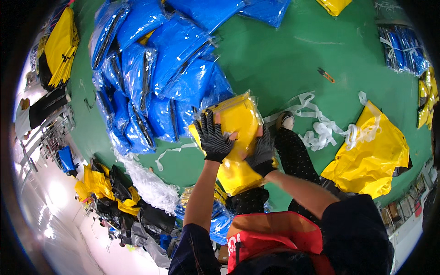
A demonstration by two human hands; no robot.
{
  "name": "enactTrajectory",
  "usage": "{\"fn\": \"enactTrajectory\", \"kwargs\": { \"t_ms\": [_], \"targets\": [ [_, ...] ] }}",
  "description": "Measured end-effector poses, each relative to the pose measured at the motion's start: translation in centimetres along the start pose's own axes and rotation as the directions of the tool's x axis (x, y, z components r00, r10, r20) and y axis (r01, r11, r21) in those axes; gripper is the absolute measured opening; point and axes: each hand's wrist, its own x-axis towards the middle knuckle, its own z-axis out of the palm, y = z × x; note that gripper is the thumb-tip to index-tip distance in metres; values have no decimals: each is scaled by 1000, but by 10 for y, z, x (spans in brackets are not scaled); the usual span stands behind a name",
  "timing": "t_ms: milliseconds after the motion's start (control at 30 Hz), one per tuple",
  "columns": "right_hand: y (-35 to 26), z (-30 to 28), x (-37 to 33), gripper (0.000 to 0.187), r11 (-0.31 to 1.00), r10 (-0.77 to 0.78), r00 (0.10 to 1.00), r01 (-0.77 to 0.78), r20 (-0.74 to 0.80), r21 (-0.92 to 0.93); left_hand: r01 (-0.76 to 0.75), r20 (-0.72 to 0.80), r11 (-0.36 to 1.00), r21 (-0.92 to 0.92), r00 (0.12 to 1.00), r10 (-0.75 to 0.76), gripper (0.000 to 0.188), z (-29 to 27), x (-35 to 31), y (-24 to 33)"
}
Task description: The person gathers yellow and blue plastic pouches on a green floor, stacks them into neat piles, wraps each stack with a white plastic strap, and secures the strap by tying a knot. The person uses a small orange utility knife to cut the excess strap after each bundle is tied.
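Observation:
A folded yellow plastic-like item in a clear bag lies under my two hands, in front of my body. My left hand, in a dark dotted glove with bare fingertips, rests flat on its left side with the fingers spread. At the right edge, my right hand, gloved alike, holds the yellow item with its fingers along the side. Part of the right hand's grip is hidden. Just beyond my left hand spreads a heap of blue folded items in clear bags.
White ribbon strips trail over the green floor beside my foot. A loose yellow sheet lies to the right. Orange-handled thread snips lie farther off. White stringy material and yellow-and-black pieces are at the lower left.

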Motion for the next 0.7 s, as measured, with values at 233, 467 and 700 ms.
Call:
{"fn": "enactTrajectory", "kwargs": {
  "t_ms": [233, 467, 700],
  "targets": [
    [26, 54, 18, 118, 973, 52, 990, -81, -134, -215, -43, -18, 995, 90, 999, 45, 79, 52, -8, -26],
    [49, 78, 27, 113, 989, 5, 984, -32, -178, -147, -24, -56, 1000, 19, 998, 25, 78, 88, -16, -42],
    [90, 127, 26, 70, 951, -84, 945, -20, -317, -310, -38, 9, 998, 43, 999, 37, 87, 120, -36, -67]
  ]
}}
